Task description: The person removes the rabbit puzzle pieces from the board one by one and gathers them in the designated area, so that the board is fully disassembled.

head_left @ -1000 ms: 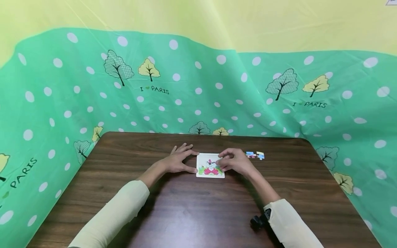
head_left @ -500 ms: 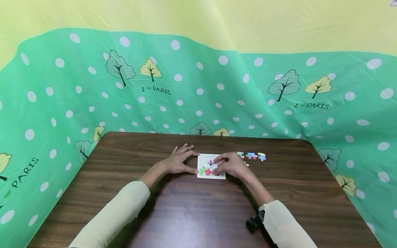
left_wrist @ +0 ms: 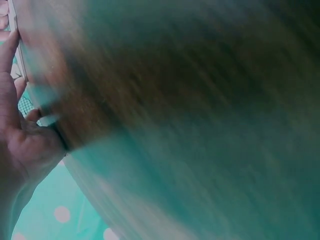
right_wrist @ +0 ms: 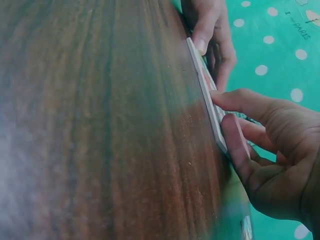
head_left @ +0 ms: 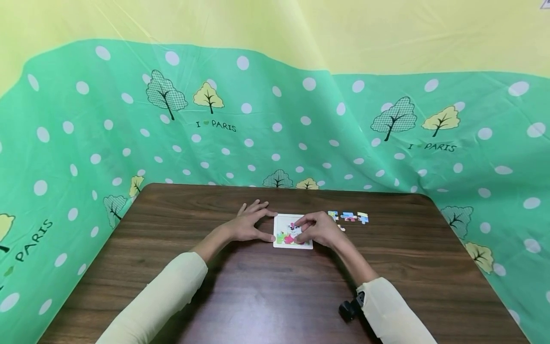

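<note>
A small white-bordered jigsaw puzzle (head_left: 293, 245) with a cartoon animal picture lies flat on the table in the head view. My left hand (head_left: 246, 225) is spread at its left side, thumb and index fingertip touching the two left corners. My right hand (head_left: 320, 230) is over the puzzle's right half, its thumb and curled fingers close together on a puzzle piece that they mostly hide. In the right wrist view the right fingertips (right_wrist: 217, 98) meet the puzzle's surface, with the left thumb (right_wrist: 201, 46) at the far end. The left wrist view is blurred.
Several loose puzzle pieces (head_left: 349, 216) lie beyond and right of my right hand, one partly hidden by it. The brown wooden table (head_left: 258, 291) ends at a green dotted curtain (head_left: 275, 129) behind. A black wrist camera (head_left: 350, 309) sticks out from my right sleeve.
My right hand has moved slightly left and farther over the puzzle, uncovering more loose pieces behind it. The left hand keeps its place at the puzzle's corners. Little differs over the last half second.
</note>
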The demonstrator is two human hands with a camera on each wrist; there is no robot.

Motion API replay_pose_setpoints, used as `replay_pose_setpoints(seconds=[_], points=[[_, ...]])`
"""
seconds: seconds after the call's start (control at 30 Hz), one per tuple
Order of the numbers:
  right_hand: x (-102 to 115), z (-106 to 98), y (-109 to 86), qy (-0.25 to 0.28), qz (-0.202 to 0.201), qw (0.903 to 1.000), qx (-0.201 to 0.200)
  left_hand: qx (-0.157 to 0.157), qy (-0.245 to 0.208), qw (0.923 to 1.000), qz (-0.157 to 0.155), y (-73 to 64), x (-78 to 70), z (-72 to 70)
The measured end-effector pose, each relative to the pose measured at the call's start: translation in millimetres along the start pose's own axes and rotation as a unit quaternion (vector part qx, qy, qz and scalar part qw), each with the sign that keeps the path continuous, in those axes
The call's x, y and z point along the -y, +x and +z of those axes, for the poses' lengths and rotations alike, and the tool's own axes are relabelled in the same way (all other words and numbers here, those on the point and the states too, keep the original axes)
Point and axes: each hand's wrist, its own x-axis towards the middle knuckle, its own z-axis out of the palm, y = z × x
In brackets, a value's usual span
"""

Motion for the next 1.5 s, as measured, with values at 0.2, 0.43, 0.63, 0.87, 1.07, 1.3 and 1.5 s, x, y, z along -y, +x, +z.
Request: replay_pose_setpoints(seconds=[0.2,0.43,0.63,0.87,1.07,1.3,1.5], points=[[2.1,-2.0,-0.2,0.003,0.002,0.9999,0.011,-0.007,0.009,0.9999,0.003,3.6,3.0,3.3],[5.7,-3.6,0.6,0.008,0.006,0.9996,0.027,-0.003,0.012,0.9999,-0.009,5.0,3.6,3.0],[8.2,-3.0,0.4,0.011,0.007,0.9996,0.025,-0.007,0.011,0.9999,-0.009,4.5,5.1,3.2],[7.9,0.0,0.7,0.035,0.014,0.9988,0.030,-0.006,0.008,0.9999,-0.003,3.9,9.0,4.1],[9.6,2.9,3.0,0.023,0.013,0.9992,0.030,-0.011,0.029,0.9995,-0.009,6.5,19.7,7.3],[10.4,0.6,0.4,0.018,0.019,0.9994,0.024,-0.011,0.020,0.9997,-0.002,6.9,14.5,6.4],[9.8,-0.7,-3.3,0.039,0.016,0.9986,0.033,0.004,0.012,0.9998,-0.017,-1.0,-5.6,0.4]])
